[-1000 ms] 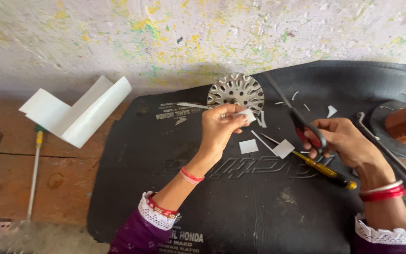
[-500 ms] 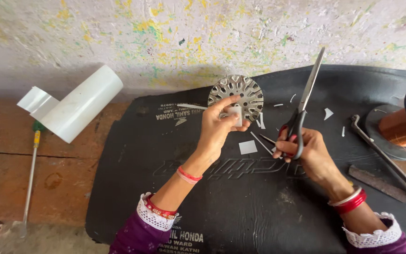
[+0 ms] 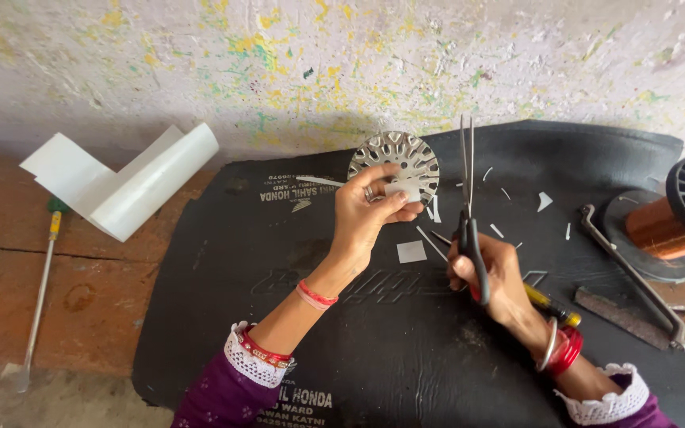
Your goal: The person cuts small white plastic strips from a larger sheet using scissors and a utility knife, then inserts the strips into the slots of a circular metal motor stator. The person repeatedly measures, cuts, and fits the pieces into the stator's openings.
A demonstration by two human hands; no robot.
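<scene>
My left hand (image 3: 373, 212) pinches a small white paper piece (image 3: 403, 191) in front of a round slotted metal disc (image 3: 394, 162) that stands on a black mat (image 3: 319, 317). To its right, my right hand (image 3: 491, 273) grips a pair of scissors (image 3: 467, 190) by the handles, blades pointing straight up and nearly closed. A cut white paper square (image 3: 411, 251) lies on the mat between the hands. Thin white paper strips (image 3: 431, 242) lie beside it.
A roll of white sheet (image 3: 132, 184) and a green-handled screwdriver (image 3: 41, 277) lie on the brown floor at left. At right sit a copper wire spool (image 3: 675, 222), a metal bar tool (image 3: 632, 273), a grey file (image 3: 620, 317) and a yellow-black pen (image 3: 552, 307). Paper scraps dot the mat.
My right hand picked up the scissors from the right, brought them toward the centre and turned the blades upright. The left hand stayed at the disc with the paper piece.
</scene>
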